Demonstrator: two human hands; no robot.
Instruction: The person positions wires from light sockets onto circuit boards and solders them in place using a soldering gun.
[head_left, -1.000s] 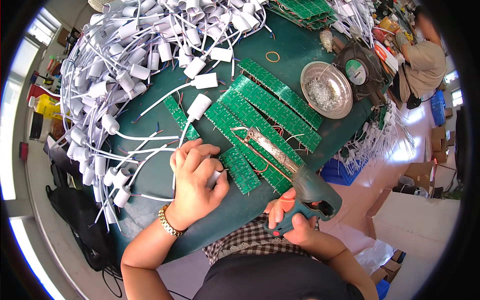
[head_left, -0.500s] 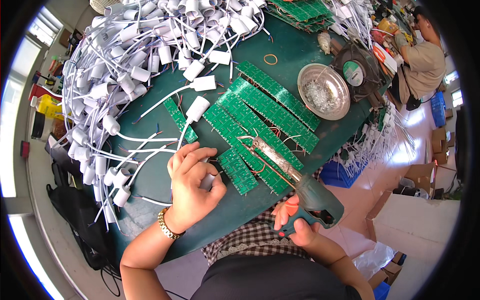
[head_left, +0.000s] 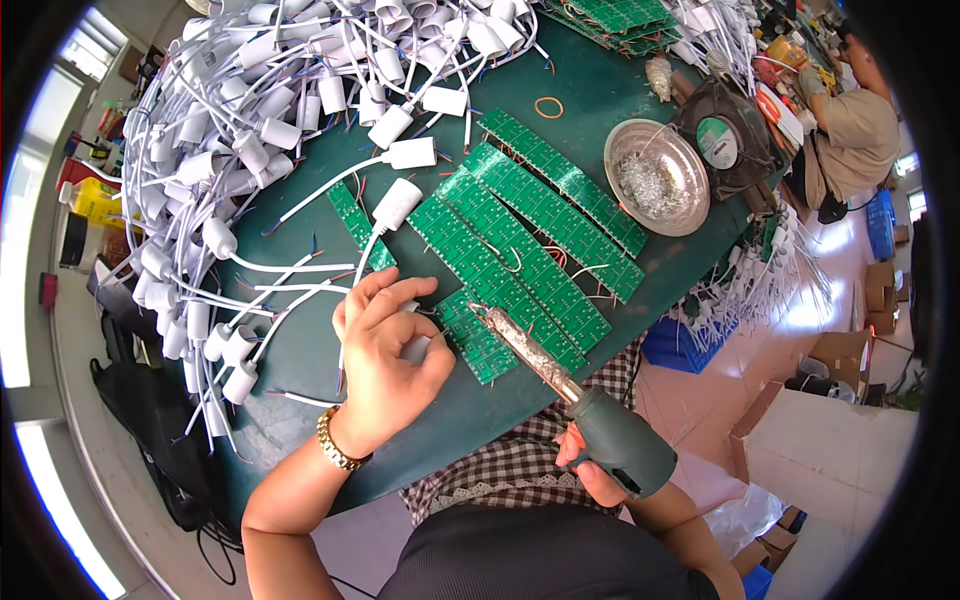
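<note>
Soldering, it seems, at a small green board [head_left: 474,342].
Head view: right grip [head_left: 597,482] wrapped around the soldering gun [head_left: 592,408], tip near the board on the surface [head_left: 300,440]; left grip [head_left: 383,352] pinching a white socket [head_left: 416,349] alongside; next calls for steadiness.

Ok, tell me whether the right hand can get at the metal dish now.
Probably not to grasp: the right hand holds the soldering gun, though the way to the metal dish looks free.

Head-worn fisheye, facing down, near table [head_left: 580,82]
</note>
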